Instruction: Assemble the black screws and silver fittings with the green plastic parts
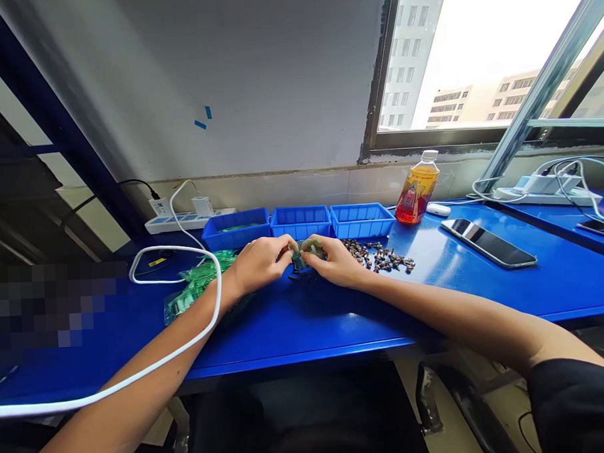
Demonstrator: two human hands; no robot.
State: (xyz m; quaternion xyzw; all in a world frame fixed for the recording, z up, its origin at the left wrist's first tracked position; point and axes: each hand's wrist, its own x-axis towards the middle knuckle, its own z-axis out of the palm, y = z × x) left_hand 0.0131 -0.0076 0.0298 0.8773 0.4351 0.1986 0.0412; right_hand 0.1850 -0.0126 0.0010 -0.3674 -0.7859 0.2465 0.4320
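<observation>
My left hand [263, 261] and my right hand [336, 262] meet over the blue table, fingertips pinched together. Between them is a small translucent blue-green piece [298, 259], partly covered by the fingers, so its exact kind does not show. A few small dark pieces [298, 275] lie on the table just under the fingers. Right of my right hand spreads a loose pile of small dark metal parts, like screws [381, 258]. A heap of green translucent strips [199, 281] on clear plastic lies beside my left forearm.
Three blue bins [300, 221] stand in a row behind my hands. A drink bottle [417, 188], a white case [438, 210] and a phone [487, 243] are to the right. A white cable [219, 283] loops across my left forearm. A power strip [181, 220] sits back left.
</observation>
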